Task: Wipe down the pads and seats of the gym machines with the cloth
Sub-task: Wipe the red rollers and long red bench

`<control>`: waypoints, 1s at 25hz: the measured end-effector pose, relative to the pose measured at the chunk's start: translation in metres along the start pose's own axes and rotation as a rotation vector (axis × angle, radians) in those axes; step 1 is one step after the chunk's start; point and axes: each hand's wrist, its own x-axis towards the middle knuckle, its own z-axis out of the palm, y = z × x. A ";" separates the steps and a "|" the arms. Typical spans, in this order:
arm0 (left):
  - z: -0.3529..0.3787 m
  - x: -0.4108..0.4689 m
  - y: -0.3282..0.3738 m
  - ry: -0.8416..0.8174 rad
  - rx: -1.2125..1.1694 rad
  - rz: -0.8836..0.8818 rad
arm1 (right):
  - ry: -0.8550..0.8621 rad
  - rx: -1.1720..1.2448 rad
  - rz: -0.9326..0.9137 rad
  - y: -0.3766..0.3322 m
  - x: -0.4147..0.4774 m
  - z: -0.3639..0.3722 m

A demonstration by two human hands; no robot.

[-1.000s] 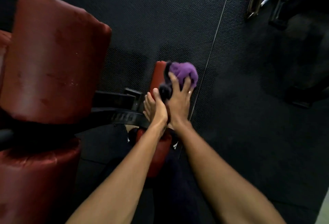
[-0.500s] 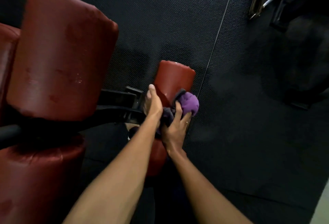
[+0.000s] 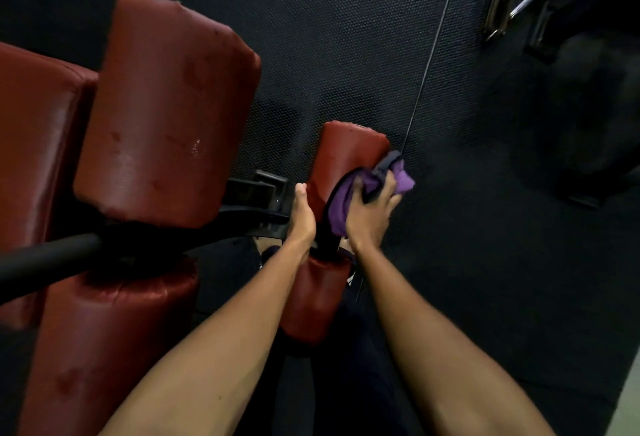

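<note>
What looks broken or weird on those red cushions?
The big red roller pad is scuffed, with blotchy worn patches and a ragged top edge. The small pad, where the right hand holds the purple cloth, is frayed on top too.

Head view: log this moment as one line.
phase: wipe | right hand: grips purple cloth against small roller pad | left hand: flat on that pad's side | large roller pad: untouched

Person, seen from the head camera. Left forearm (image 3: 214, 349) and right forearm (image 3: 433, 342): bare along their whole visible length, with fine hair showing on the right one. Left hand (image 3: 303, 224) and right hand (image 3: 370, 220): bare. Between the forearms, a dark navy garment (image 3: 349, 376), plain, its cut lost in shadow.
</note>
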 end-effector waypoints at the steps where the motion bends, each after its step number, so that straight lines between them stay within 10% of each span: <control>1: 0.000 0.014 -0.003 -0.026 0.001 -0.033 | -0.046 -0.069 -0.066 0.013 -0.021 -0.002; 8: 0.006 -0.010 0.051 -0.248 0.037 -0.165 | -0.112 -0.480 -0.678 0.002 -0.006 0.008; 13: 0.025 -0.021 0.037 0.046 0.278 0.038 | -0.066 -0.255 -0.350 -0.040 0.047 -0.001; 19: 0.013 0.029 0.017 0.014 0.179 -0.064 | -0.075 -0.058 -0.131 0.015 -0.018 -0.006; 25: 0.017 0.032 0.030 -0.104 0.086 -0.171 | -0.235 -0.371 -0.481 0.010 -0.019 -0.002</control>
